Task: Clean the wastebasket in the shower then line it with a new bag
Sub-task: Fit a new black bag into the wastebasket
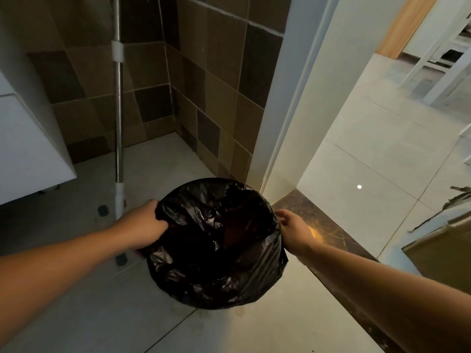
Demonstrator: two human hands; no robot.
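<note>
Our left hand (144,225) has its fingers curled round the bunched edge of the black bag (216,243) at the left side of the rim, gripping the film. Our right hand (293,229) lies against the right side of the rim with the fingers bent; we cannot tell whether it pinches the film or only touches it.

From the head view, the wastebasket (238,231) stands on the pale floor tiles (89,314), just beside the dark stone threshold (328,238) and near the corner where the brown wall tiles (211,98) meet the white door frame (288,110). The bag covers it almost wholly; only a dull brown patch of the inner wall shows through the mouth.

We judge the bag to be thin, soft and slippery, creasing and shining where it folds, and easy to tear if pulled against the rim. It is best taken by the gathered edge on both sides. The round basket looks stiff and light, likely plastic, and should be lifted by its rim.

A metal mop pole (118,110) with white plastic joints stands upright to the left, near a smooth white cabinet (28,149). Glossy floor tiling lies beyond the threshold.
</note>
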